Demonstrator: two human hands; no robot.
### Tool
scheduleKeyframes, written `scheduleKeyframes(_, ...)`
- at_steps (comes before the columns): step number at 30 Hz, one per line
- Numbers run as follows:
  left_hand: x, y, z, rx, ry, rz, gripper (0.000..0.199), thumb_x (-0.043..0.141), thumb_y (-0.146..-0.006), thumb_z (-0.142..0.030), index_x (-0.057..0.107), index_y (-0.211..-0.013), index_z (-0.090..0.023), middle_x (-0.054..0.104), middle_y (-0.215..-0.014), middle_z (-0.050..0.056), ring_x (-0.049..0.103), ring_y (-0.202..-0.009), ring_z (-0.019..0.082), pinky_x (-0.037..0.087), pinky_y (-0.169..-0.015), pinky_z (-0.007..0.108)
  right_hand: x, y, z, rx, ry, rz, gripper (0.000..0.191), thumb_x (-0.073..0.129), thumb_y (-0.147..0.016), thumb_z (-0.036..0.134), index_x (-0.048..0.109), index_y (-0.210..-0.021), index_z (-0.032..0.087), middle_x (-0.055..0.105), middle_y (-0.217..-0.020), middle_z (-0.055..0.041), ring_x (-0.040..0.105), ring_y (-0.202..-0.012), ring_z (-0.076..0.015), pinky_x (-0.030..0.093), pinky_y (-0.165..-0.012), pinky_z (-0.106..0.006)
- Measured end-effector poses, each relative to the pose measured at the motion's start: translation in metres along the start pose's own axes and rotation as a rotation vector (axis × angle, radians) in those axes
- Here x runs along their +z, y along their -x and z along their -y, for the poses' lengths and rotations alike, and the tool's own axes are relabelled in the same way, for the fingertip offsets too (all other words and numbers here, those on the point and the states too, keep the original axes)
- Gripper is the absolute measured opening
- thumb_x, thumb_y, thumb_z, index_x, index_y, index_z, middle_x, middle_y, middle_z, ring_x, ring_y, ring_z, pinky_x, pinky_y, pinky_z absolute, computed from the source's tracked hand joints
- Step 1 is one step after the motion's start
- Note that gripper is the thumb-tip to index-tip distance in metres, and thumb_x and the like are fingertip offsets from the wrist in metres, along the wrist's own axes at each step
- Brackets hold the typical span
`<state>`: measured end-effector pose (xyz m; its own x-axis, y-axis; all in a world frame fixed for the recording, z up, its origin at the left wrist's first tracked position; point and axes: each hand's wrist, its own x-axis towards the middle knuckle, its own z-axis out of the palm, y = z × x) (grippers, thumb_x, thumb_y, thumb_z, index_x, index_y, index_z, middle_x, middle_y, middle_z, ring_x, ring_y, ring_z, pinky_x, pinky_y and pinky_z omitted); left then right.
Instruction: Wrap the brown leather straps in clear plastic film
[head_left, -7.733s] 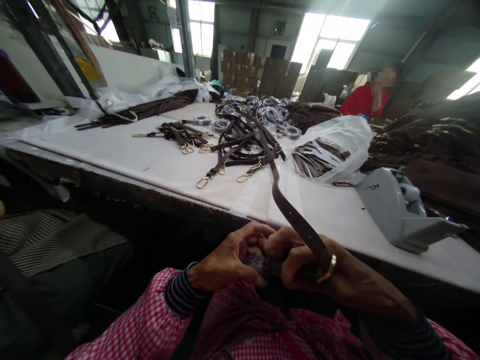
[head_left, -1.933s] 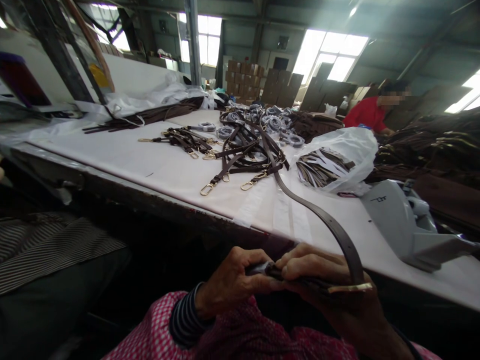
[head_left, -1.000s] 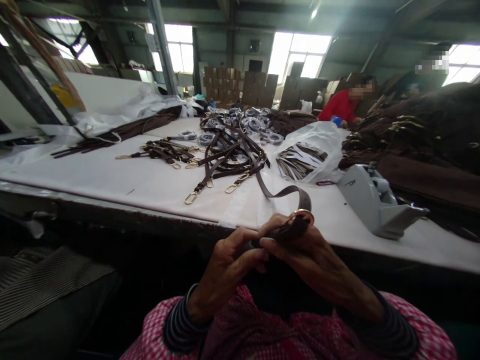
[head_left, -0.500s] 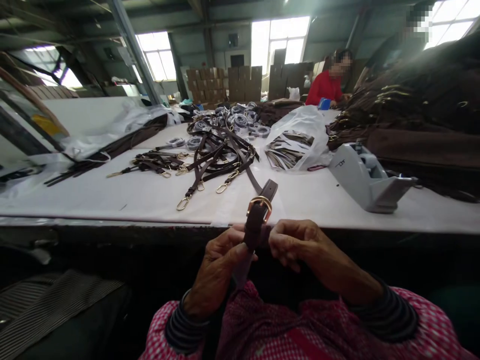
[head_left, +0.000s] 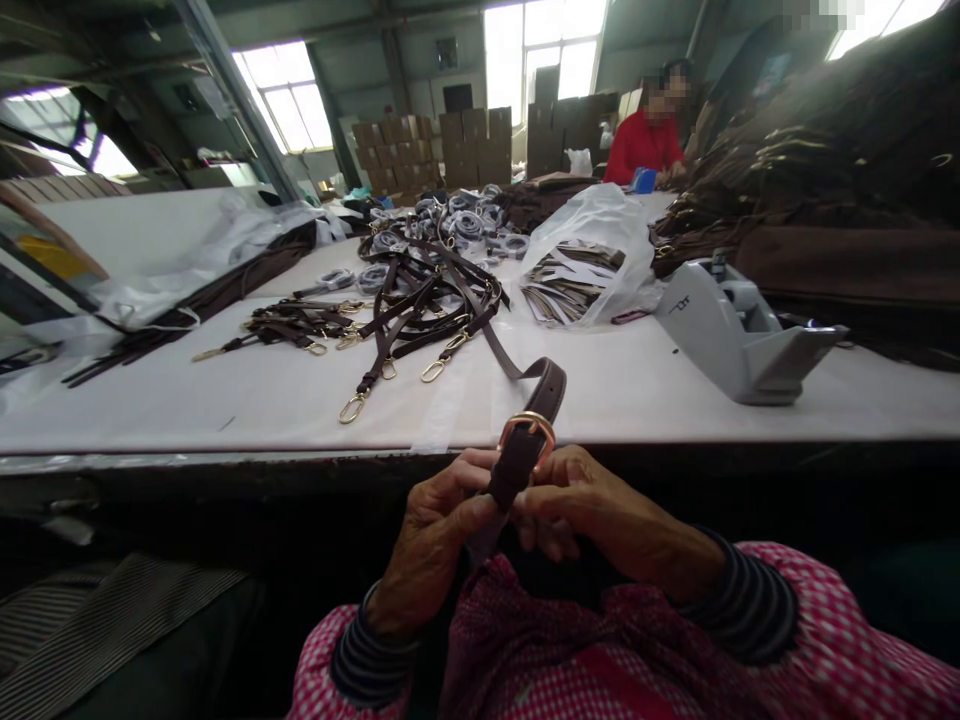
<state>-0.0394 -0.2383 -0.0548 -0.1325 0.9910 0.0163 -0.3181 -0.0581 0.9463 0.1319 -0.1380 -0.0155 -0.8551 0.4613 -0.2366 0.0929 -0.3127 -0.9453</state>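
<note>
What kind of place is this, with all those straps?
It looks like a workshop or small factory. You can tell from the heap of straps with metal clips, the tape dispenser and the stacked boxes behind.

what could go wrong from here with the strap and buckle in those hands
The strap runs from the left hand to the tangled pile, so a tug might drag the whole pile along. The pile's gold clips could catch on one another. Beside it, the plastic bag lies open with strips exposed; a bump might spill some.
</note>
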Motion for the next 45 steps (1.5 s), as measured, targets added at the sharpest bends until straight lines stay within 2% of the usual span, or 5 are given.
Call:
scheduleKeyframes(7,0.0,0.001,-0.007,0.11,-0.071,0.049,0.012,0.071,-0.092,-0.021,0.078,-0.084,-0.017,0.07,-0.113,0.007,0.063,-0.101,0.022,0.05,-0.091,0.032,0.007,0.001,0.003,-0.062,-0.017,-0.094,0.011,0.066,-0.073,0.022,0.066,-0.067,0.013,0.06,-0.056,0.0022,0.043,-0.044,-0.0047,0.028,-0.043,-0.017)
scheduleKeyframes(26,-0.001,-0.002,-0.008,0.092,-0.01,0.046,0.013,0.071,-0.092,-0.024,0.076,-0.081,-0.017,0.07,-0.116,0.008,0.065,-0.098,0.022,0.051,-0.091,0.034,0.01,-0.007,-0.008,0.027,-0.056,-0.02,0.015,0.063,-0.074,0.025,0.067,-0.067,0.013,0.063,-0.056,-0.0001,0.047,-0.042,-0.0063,0.033,-0.04,-0.017)
scheduleKeyframes(36,0.0,-0.002,-0.023,0.153,-0.275,0.122,0.018,0.068,-0.095,-0.025,0.075,-0.08,-0.017,0.068,-0.12,0.009,0.062,-0.116,0.028,0.047,-0.1,0.036,0.011,-0.003,-0.005,-0.155,0.166,-0.146,0.023,0.073,-0.077,0.028,0.059,-0.063,0.016,0.054,-0.054,0.0045,0.043,-0.046,-0.0055,0.029,-0.042,-0.017)
scheduleKeyframes(41,0.003,0.0,-0.015,0.151,-0.212,0.117,0.01,0.069,-0.095,-0.028,0.071,-0.103,-0.022,0.069,-0.122,0.008,0.063,-0.117,0.027,0.047,-0.101,0.037,0.009,-0.003,-0.003,-0.15,0.085,-0.146,0.031,0.075,-0.08,0.035,0.059,-0.062,0.016,0.052,-0.052,0.0045,0.039,-0.045,-0.0055,0.026,-0.042,-0.019)
scheduleKeyframes(45,-0.001,0.0,-0.004,0.009,-0.214,0.081,0.034,0.082,-0.083,-0.025,0.067,-0.113,-0.023,0.073,-0.107,0.004,0.067,-0.097,0.022,0.05,-0.087,0.031,0.003,-0.001,-0.011,-0.121,0.067,-0.12,0.031,0.073,-0.082,0.039,0.062,-0.066,0.014,0.054,-0.053,0.0035,0.036,-0.044,-0.0051,0.025,-0.043,-0.02)
